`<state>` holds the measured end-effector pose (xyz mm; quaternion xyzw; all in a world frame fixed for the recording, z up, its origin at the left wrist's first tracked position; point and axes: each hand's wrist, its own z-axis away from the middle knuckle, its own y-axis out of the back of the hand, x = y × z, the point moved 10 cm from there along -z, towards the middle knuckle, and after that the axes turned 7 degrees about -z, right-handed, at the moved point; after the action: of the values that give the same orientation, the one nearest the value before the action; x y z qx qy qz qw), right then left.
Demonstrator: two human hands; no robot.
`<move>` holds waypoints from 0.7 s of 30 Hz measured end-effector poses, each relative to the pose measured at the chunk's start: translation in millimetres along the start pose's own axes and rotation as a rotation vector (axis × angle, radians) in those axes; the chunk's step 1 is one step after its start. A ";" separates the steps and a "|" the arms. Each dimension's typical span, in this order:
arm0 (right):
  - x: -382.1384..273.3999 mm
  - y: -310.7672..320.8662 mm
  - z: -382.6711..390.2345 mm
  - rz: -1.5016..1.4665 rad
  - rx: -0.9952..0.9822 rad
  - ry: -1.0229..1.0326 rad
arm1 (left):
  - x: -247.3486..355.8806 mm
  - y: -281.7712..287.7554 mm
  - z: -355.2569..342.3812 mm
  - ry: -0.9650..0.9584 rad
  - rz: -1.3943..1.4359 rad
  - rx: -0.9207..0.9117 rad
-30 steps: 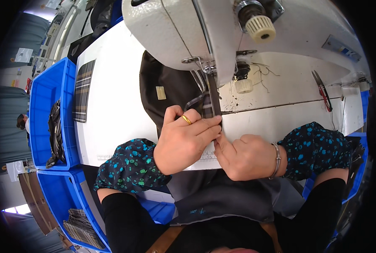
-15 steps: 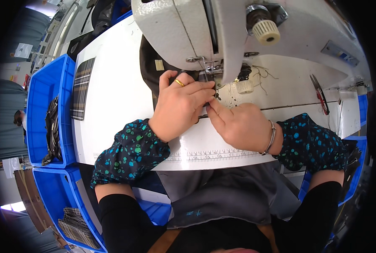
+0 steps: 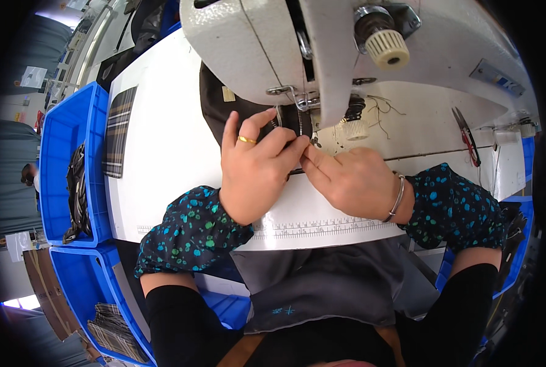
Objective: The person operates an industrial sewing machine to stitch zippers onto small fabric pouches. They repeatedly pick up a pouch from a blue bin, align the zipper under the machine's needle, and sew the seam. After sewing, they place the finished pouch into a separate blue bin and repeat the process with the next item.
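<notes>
A dark fabric piece (image 3: 213, 101) with a small pale tag (image 3: 228, 93) lies under the sewing machine (image 3: 242, 52). A metal-toothed zipper (image 3: 300, 121) runs along it toward me from the presser foot (image 3: 309, 103). My left hand (image 3: 257, 162), with a gold ring, pinches the fabric near the zipper; its outer fingers are raised and spread, its thumb hidden. Against its fingertips, my right hand (image 3: 352, 180) is closed on the near edge of the same fabric, beside the zipper. What lies under the fingertips is covered.
Scissors (image 3: 468, 144) and loose threads (image 3: 383, 110) lie right on the white table (image 3: 169, 122). A plaid fabric piece (image 3: 118, 134) rests at its left edge. Blue bins (image 3: 98, 183) with fabric stand at left. A printed ruler (image 3: 322, 229) runs along the front edge.
My left hand has drawn back slightly toward me and its outer fingers have lifted, uncovering more of the zipper. My right hand stays nearly in place.
</notes>
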<state>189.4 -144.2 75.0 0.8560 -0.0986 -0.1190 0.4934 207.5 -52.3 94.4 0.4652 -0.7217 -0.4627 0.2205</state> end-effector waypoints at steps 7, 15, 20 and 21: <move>-0.6 -0.7 -0.2 -0.010 0.009 0.012 | -3.4 -1.0 -5.3 0.022 0.087 -0.018; 0.8 -0.3 0.0 -0.020 0.021 0.002 | -9.3 -9.2 -4.3 -0.008 0.216 -0.111; 1.5 2.0 -1.3 -0.026 0.034 -0.008 | -10.4 -10.5 -7.3 -0.019 0.284 -0.161; 1.7 1.9 -1.3 -0.026 0.031 -0.008 | -10.3 -10.7 -8.3 -0.020 0.294 -0.169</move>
<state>191.2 -144.5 77.1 0.8642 -0.0914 -0.1272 0.4781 223.6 -48.6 90.2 0.3296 -0.7427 -0.4891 0.3169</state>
